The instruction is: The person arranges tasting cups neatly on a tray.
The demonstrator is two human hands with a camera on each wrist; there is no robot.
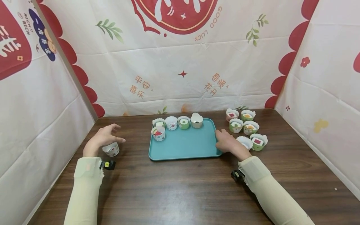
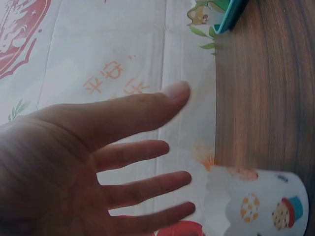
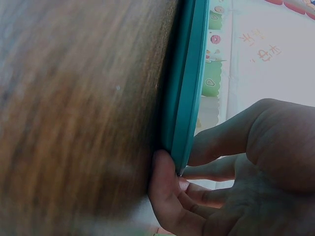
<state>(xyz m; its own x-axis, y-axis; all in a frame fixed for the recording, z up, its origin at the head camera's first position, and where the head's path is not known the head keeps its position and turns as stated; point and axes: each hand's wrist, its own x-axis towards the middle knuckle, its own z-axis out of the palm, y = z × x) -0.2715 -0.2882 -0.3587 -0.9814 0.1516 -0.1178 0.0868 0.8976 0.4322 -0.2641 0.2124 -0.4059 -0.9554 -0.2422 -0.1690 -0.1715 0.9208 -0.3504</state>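
Note:
My left hand (image 1: 105, 137) hovers over a white printed paper cup (image 1: 112, 150) at the left of the table, fingers spread and holding nothing. In the left wrist view, the cup (image 2: 266, 201) with its cupcake print stands just beyond the fingertips. My right hand (image 1: 226, 140) pinches the right rim of a teal tray (image 1: 185, 147). Seen from the right wrist, the thumb lies on the inner side of the tray (image 3: 184, 108) and a finger is on its outer side. Several paper cups (image 1: 184, 122) stand along the tray's back left, one with a red item (image 1: 158, 133) inside.
To the right of the tray, several more paper cups (image 1: 236, 126) stand close together, most holding small white blocks with coloured squares. A white cup (image 1: 244, 142) sits beside my right wrist. Printed cloth (image 1: 180, 62) walls the wooden table (image 1: 168, 187) at the back and sides.

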